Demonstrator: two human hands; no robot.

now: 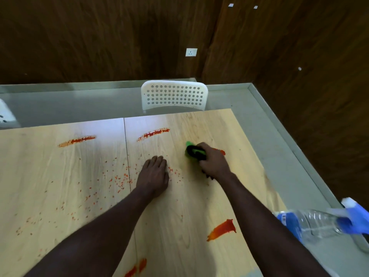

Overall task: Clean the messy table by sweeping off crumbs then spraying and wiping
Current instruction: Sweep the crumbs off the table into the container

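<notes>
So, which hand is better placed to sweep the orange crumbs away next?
The right hand: it holds the green brush on the table, just right of the crumbs. The left hand lies flat and empty among them.

I record a light wooden table (199, 206) carrying scattered orange crumbs (117, 179) and several red smears (222, 228). A spray bottle (315, 222) is at its right edge, support unclear.

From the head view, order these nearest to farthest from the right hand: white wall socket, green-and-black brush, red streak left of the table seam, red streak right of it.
1. Green-and-black brush: in the right hand.
2. Red streak right of the seam: ahead-left.
3. Red streak left of the seam: left panel.
4. White wall socket: on the far wall.
</notes>
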